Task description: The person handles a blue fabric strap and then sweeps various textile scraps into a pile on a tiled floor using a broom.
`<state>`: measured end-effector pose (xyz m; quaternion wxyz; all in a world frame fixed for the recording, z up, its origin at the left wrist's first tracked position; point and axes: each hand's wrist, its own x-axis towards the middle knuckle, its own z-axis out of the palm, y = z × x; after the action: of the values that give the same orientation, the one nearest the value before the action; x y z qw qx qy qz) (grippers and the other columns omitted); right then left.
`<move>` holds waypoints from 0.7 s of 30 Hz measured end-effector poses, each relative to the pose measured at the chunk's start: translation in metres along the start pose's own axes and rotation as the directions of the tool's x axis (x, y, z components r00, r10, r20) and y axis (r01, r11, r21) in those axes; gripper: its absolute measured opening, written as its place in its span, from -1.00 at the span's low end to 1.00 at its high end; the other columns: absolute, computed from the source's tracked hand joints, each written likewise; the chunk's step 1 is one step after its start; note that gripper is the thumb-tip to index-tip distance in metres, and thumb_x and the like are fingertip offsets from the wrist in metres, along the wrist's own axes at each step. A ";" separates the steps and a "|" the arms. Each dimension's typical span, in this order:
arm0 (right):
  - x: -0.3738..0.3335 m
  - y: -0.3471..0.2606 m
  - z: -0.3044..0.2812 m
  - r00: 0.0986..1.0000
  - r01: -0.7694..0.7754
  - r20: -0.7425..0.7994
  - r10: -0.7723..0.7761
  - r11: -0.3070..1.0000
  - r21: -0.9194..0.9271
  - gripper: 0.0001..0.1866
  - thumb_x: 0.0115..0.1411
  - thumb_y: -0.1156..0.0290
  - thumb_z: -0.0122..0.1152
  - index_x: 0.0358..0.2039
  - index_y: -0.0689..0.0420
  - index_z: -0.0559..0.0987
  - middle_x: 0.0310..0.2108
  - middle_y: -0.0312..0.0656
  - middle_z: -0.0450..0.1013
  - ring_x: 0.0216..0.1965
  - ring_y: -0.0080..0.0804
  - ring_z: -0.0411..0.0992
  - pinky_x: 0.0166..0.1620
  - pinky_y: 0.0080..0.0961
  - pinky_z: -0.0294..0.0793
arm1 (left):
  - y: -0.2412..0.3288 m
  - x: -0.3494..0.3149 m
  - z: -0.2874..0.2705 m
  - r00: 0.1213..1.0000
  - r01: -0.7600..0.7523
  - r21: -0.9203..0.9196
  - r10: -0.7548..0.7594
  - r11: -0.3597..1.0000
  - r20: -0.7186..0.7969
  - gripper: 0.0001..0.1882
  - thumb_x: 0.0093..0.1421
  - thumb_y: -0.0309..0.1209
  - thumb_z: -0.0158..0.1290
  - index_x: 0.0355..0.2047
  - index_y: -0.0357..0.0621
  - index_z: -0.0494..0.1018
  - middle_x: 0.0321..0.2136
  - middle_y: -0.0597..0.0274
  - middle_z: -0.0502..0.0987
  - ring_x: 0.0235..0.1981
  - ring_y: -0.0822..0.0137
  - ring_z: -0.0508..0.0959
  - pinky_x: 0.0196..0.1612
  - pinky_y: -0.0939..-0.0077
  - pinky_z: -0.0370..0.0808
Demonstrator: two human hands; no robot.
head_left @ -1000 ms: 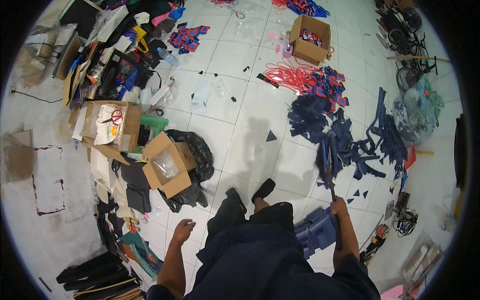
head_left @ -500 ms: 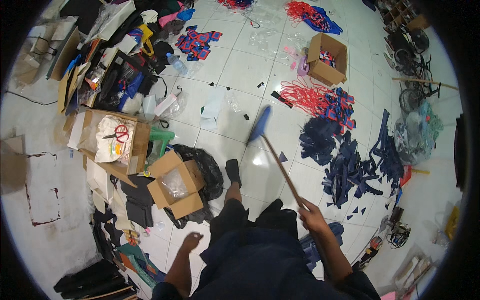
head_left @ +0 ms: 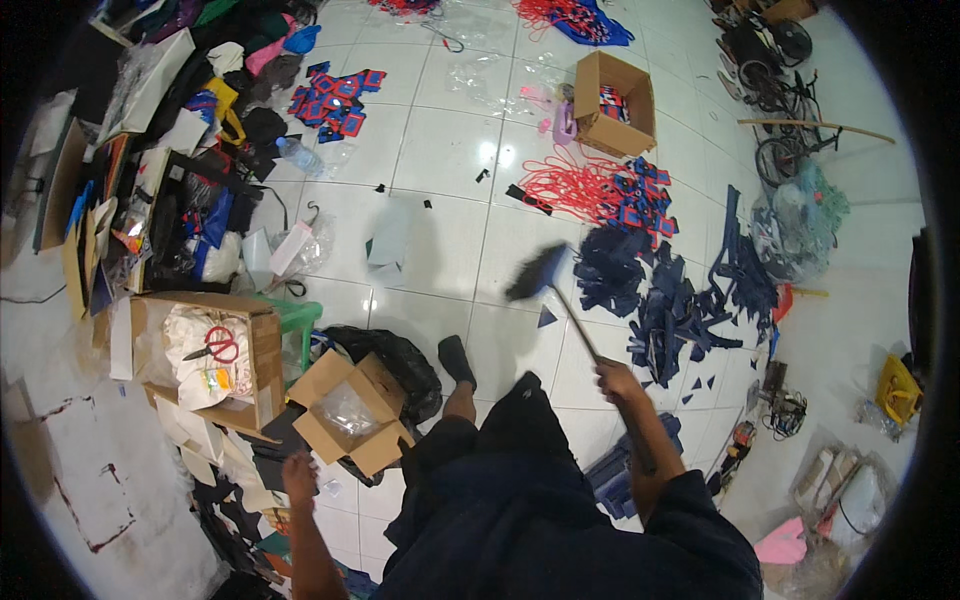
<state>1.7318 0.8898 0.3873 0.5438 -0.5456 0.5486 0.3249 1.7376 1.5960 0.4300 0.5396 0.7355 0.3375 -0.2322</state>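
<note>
My right hand (head_left: 622,382) is closed round the handle of a broom (head_left: 575,320). The broom's blue head with dark bristles (head_left: 535,274) is tilted over the white tiles, beside a small dark fabric triangle (head_left: 546,317) and left of a heap of navy fabric scraps (head_left: 612,268). Holding nothing that I can see, my left hand (head_left: 299,478) hangs with loosely bent fingers near an open cardboard box (head_left: 370,450) with clear plastic inside. Further right lie more navy offcuts (head_left: 665,325).
Red cords (head_left: 570,190) and blue-red pieces (head_left: 640,195) lie beyond the scraps, near another cardboard box (head_left: 590,130). At left, a box (head_left: 265,370) holds white cloth and red-handled scissors (head_left: 222,346). A black plastic bag (head_left: 415,375) lies by my foot. A bicycle (head_left: 780,160) stands far right.
The broom head has swung right and nearer to the navy scraps, its bristles now showing. My left hand has moved left, towards the cardboard box. The view has shifted a little.
</note>
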 end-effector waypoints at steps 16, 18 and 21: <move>-0.074 0.070 0.045 0.986 0.144 0.084 -0.144 0.990 0.017 -0.67 0.17 0.32 0.12 -0.04 0.08 0.48 -0.66 -0.27 0.34 -0.73 -0.53 0.26 -0.69 -0.53 0.25 | 0.103 0.065 0.082 0.976 -0.059 0.359 -0.022 0.932 0.218 -0.77 0.24 -0.17 -0.02 -0.29 -0.06 0.38 -0.53 0.40 0.37 -0.58 0.51 0.36 -0.53 0.70 0.31; -0.052 0.098 0.032 0.987 0.160 0.041 -0.156 0.975 -0.153 -0.72 0.10 0.32 0.16 -0.18 0.15 0.53 -0.58 -0.15 0.44 -0.61 -0.41 0.40 -0.53 -0.38 0.41 | 0.141 0.077 0.090 0.948 -0.162 0.137 0.115 0.977 0.297 -0.79 0.25 -0.18 -0.02 -0.32 -0.04 0.38 -0.56 0.43 0.34 -0.60 0.57 0.33 -0.54 0.73 0.27; -0.043 0.137 -0.033 0.857 0.356 0.249 -0.452 0.168 -0.919 -0.72 -0.11 0.33 0.12 -0.40 0.22 0.58 -0.36 0.02 0.51 -0.17 -0.06 0.47 -0.04 -0.17 0.41 | 0.161 0.090 0.100 0.927 -0.245 0.074 0.211 0.967 0.311 -0.87 0.17 -0.33 0.00 -0.34 -0.09 0.38 -0.50 0.39 0.38 -0.55 0.55 0.35 -0.54 0.65 0.27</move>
<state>1.5852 0.8959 0.4019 0.1577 -0.8946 0.1056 0.4046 1.9199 1.4920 0.4383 0.5659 0.7549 0.1502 -0.2955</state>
